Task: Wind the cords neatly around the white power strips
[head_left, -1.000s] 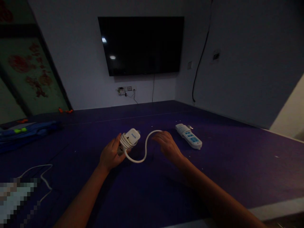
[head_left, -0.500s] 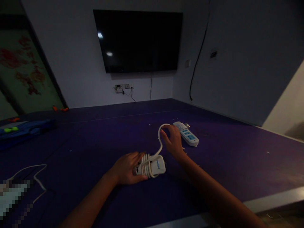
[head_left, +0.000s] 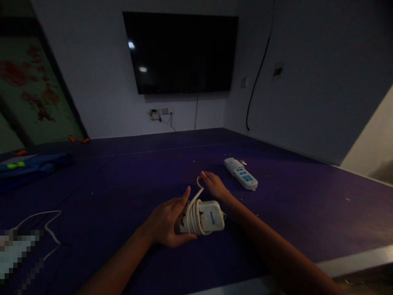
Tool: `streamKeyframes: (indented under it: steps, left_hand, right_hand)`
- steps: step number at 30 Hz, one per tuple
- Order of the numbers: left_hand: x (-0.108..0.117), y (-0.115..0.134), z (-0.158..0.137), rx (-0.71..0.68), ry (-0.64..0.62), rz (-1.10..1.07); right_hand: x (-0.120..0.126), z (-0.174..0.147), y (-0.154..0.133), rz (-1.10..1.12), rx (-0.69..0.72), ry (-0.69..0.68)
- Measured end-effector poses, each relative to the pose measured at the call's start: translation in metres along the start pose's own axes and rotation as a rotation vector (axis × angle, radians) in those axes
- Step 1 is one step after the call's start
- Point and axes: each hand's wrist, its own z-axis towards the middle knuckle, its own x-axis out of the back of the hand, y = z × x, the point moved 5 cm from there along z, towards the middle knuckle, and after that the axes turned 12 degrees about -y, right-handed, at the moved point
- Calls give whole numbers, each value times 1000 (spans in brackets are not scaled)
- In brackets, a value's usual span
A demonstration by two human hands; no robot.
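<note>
My left hand (head_left: 168,221) grips the near end of a white power strip (head_left: 212,216) with blue PHILIPS lettering, thumb along its lower side and index finger raised. Several turns of its white cord (head_left: 194,219) are wrapped around the strip's middle. The cord's free part rises from the coil to my right hand (head_left: 213,185), which pinches it between thumb and fingers just beyond the strip. A second white power strip (head_left: 245,176), with blue socket panels and its own cord wound around one end, lies to the right, touched by neither hand.
The purple surface (head_left: 147,176) runs back to the wall, under a mounted television (head_left: 184,53). Blue folded cloth (head_left: 46,164) lies at the left, with a thin white cable (head_left: 50,231) nearer. A black cable (head_left: 256,82) hangs on the right wall. A pale edge (head_left: 353,262) borders the front.
My right hand has drawn the cord left and nearer, and the free cord is shorter. The held strip has shifted slightly right and my left index finger has lifted.
</note>
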Motion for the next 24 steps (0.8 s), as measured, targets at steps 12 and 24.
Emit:
streamKeyframes:
  steps: [12,24]
  left_hand:
    - [-5,-22,1,131,12,-72]
    - [4,-41,-6,342,194,-398]
  right_hand:
    - [-18,1,-2,-196,76,-98]
    - [-14,-14,-20,379,39,106]
